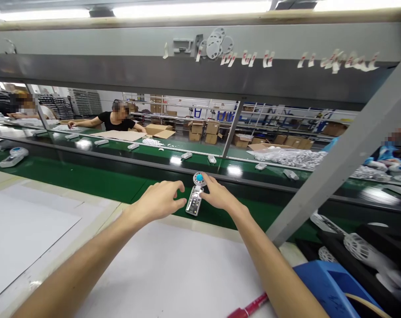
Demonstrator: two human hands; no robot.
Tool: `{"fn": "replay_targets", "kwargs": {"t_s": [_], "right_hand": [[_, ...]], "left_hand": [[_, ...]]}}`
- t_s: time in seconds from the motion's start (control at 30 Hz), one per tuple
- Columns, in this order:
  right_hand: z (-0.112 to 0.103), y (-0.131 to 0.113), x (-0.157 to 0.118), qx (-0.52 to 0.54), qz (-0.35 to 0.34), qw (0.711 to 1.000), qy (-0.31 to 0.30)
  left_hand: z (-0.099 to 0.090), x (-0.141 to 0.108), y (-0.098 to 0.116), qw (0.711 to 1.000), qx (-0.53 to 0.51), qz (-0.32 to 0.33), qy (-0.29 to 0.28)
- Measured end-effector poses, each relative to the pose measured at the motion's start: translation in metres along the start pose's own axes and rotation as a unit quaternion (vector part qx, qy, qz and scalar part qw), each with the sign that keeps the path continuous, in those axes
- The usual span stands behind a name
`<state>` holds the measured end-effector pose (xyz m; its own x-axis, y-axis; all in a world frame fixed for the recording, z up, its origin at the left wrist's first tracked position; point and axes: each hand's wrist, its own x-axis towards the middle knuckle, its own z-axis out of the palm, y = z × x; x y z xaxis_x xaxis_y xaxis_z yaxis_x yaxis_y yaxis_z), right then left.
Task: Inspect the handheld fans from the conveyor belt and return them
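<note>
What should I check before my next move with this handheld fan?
Right hand on the round head of the handheld fan: ok, fingertips touching it.
Left hand touching the fan: cannot tell, it sits close beside it.
Fan resting on the green conveyor belt: ok.
Clear housing closed and undamaged: cannot tell, details too small.
Red marker away from the hands: ok, it lies by the right forearm.
</note>
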<state>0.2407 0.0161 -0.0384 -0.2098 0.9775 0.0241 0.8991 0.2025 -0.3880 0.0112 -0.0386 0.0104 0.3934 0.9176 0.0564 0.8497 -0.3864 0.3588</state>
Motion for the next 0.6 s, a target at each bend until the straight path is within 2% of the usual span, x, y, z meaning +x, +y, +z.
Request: {"fn": "replay_targets", "kwargs": {"t_s": [0.13,0.2,0.5,0.6], "right_hand": [[-0.001,-0.002,-0.002,0.012,-0.012,0.989,-0.147],[0.000,-0.006,-0.004,0.022,-0.014,0.981,-0.191],[-0.001,-0.012,-0.008,0.027,-0.012,0.980,-0.195],[-0.002,-0.013,-0.009,0.017,-0.001,0.981,-0.195]], "left_hand": [[0.001,0.000,0.001,1.000,0.022,-0.002,-0.014],[0.002,-0.001,0.000,0.999,0.038,0.000,-0.027],[0.001,-0.004,-0.003,0.998,0.045,0.022,-0.035],[0.002,-0.004,-0.005,0.997,0.049,0.022,-0.054]]}}
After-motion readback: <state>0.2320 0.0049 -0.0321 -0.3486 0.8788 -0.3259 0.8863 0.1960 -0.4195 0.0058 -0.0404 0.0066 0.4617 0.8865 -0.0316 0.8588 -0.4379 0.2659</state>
